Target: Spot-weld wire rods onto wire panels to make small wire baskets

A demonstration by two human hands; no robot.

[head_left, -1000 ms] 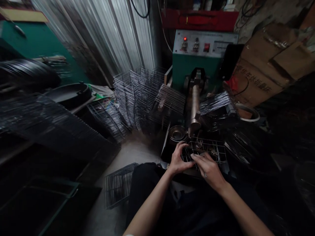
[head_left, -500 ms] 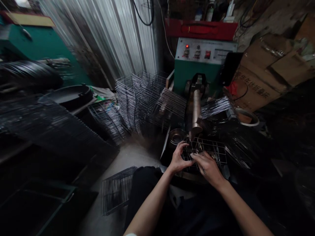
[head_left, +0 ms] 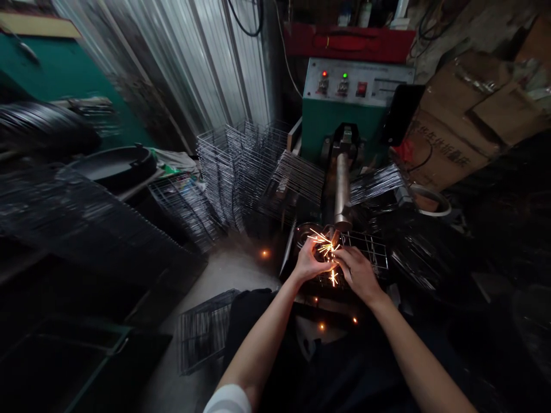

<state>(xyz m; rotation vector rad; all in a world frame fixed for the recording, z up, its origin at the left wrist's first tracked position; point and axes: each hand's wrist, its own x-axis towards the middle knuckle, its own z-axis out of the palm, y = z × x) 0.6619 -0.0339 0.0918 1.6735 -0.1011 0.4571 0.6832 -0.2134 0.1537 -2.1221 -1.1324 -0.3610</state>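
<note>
A spot welder (head_left: 312,129) with a green body stands in front of me, and its metal upper arm (head_left: 342,189) points down at my hands. Bright sparks (head_left: 328,245) burst at the arm's tip, between my fingers. My left hand (head_left: 307,264) is closed at the left edge of a wire grid (head_left: 373,252), thumb pointing right. Across the gap, my right hand (head_left: 358,274) is closed over the same grid, fingertips close to the sparks. Glare and fingers hide the exact contact points and any small part held there.
Stacked wire racks (head_left: 219,178) stand to the left of the welder. Bundled wire panels (head_left: 376,183) lie right of its arm. A wire basket (head_left: 204,332) sits on the floor by my left leg. Cardboard boxes (head_left: 447,132) lean at the right, and a round pan (head_left: 114,166) lies left.
Sparks have burst out at the welder's tip and scattered downward. A green lamp has lit beside the red one. My right hand's fingers have drawn in closer to the tip.
</note>
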